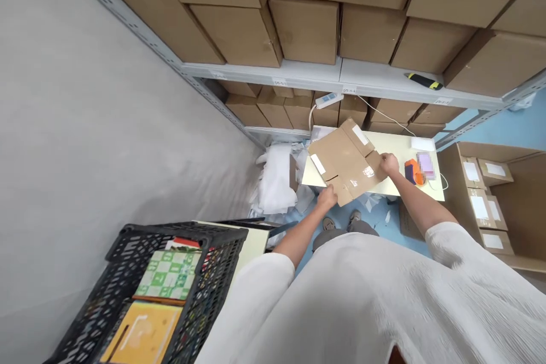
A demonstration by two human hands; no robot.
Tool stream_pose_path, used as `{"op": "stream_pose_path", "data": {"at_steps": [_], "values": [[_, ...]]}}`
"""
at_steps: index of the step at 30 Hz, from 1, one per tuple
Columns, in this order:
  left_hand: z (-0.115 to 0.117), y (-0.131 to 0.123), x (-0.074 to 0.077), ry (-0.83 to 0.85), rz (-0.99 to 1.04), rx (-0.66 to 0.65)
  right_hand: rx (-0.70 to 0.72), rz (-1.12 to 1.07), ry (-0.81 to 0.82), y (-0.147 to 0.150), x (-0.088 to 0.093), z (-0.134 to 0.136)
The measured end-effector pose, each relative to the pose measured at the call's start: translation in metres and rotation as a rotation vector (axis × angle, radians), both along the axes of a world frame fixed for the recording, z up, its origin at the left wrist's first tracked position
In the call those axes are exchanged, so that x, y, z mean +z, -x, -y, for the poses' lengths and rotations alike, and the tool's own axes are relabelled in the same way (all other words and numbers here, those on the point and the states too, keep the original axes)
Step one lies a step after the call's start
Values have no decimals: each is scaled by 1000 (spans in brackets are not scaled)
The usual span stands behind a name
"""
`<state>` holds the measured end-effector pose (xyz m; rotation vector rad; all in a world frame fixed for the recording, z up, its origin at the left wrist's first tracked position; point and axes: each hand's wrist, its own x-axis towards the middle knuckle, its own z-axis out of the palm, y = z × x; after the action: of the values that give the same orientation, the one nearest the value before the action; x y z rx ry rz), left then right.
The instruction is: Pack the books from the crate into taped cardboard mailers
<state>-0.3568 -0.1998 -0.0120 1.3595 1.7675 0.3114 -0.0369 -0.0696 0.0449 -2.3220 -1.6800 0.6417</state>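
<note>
An opened-out cardboard box [344, 154] is tilted above the pale yellow table [394, 141], with white labels and shiny tape on it. My left hand [327, 198] is closed on its near left flap. At the right edge my right hand [389, 164] grips another flap. To the right on the table lie an orange and dark purple tape dispenser [414, 173], a purple item [425, 165] whose face is blurred, and a white device [422, 144].
Shelves [298, 71] with rows of brown cartons [303, 28] stand ahead; a box cutter [424, 81] and a power strip [329, 100] are there. A black crate [222, 278] holding books is at left. White packing sheets [277, 179] lie beside the table. A large carton [522, 199] holds small boxes.
</note>
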Motion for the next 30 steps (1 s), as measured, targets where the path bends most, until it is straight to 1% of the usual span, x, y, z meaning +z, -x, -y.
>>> {"op": "stream_pose_path", "data": {"at_steps": [2, 4, 9, 14, 18, 22, 27, 30], "values": [[-16, 1, 2, 63, -81, -82, -18, -63, -28, -7, -11, -6], [-34, 2, 6, 68, -109, -121, -32, -128, -31, -11, -21, -9], [-85, 3, 15, 4, -147, -136, -100, -275, 24, -8, -40, -5], [-129, 2, 17, -84, -141, -175, -175, -354, 112, -2, -52, 5], [-162, 5, 16, -108, -139, -217, -266, -341, 139, -2, -61, 24], [-200, 13, 11, -80, -185, -284, -366, -306, 178, 2, -72, 54], [-243, 25, 1, -87, -212, -393, -563, -286, 233, 27, -84, 88], [-264, 31, -6, -113, -231, -442, -648, -290, 172, 46, -87, 98]]}}
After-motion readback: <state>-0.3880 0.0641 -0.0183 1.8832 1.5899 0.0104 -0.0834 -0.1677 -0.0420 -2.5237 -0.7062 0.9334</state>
